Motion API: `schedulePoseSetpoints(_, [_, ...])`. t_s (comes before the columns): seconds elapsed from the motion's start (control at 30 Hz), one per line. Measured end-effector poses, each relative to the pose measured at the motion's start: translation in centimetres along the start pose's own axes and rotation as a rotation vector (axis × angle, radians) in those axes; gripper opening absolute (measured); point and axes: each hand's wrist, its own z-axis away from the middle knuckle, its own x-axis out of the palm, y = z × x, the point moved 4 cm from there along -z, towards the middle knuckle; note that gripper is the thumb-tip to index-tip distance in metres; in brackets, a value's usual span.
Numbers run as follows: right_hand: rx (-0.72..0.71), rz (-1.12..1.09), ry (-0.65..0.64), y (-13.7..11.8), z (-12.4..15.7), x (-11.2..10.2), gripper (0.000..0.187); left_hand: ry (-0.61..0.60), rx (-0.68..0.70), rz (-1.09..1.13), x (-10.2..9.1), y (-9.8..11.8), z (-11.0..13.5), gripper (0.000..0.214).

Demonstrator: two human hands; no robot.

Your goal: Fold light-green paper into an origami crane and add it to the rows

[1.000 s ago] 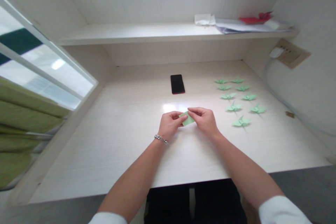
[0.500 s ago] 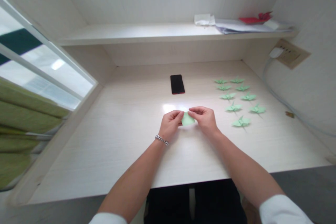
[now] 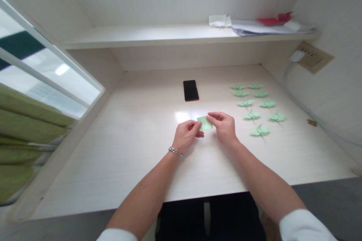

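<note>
A small square of light green paper (image 3: 205, 123) is held between my two hands, just above the desk. My left hand (image 3: 187, 134) pinches its left side, thumb on top and fingertips showing beneath. At the upper right corner, my right hand (image 3: 224, 125) grips the sheet between thumb and forefinger. Several folded paper cranes (image 3: 259, 130) in the same green lie in two rough columns to the right of my hands.
Beyond my hands a black phone (image 3: 191, 90) lies flat on the desk (image 3: 127, 128). The shelf (image 3: 147, 34) above holds papers and a red folded piece (image 3: 273, 20). At right, a white cable (image 3: 299, 107) runs down from a wall socket (image 3: 313, 58).
The green paper has been turned and shifted slightly right, and more of it shows. My right hand has moved a little up and right; the left now holds the sheet's left side.
</note>
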Motion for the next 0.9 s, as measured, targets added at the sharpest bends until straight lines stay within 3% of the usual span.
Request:
schedulePoseSetpoints(0.1, [-0.016,0.003,0.024,0.0,-0.3,-0.2,0.031,-0.057,0.018,-0.113,0.2,0.0,0.2,0.034])
schedulePoseSetpoints(0.23, [-0.004,0.004,0.019,-0.1,-0.3,-0.3,0.031,-0.034,0.116,-0.263,-0.1,0.4,0.2,0.032])
schedulePoseSetpoints(0.4, [0.016,0.045,-0.118,0.0,-0.1,0.2,0.028,-0.086,0.063,-0.035,-0.2,0.3,-0.1,0.032])
schedulePoseSetpoints(0.53, [0.031,0.067,-0.232,0.1,0.4,0.8,0.031,-0.058,0.043,-0.041,-0.3,0.2,-0.4,0.033])
schedulePoseSetpoints(0.73, [0.071,0.098,-0.326,0.2,0.9,1.5,0.045,0.09,0.015,0.125,-1.0,-0.4,-0.7,0.034])
schedulePoseSetpoints(0.9, [0.046,0.237,-0.369,0.5,0.9,1.7,0.033,0.12,-0.032,0.267,-1.2,-0.6,-0.7,0.036])
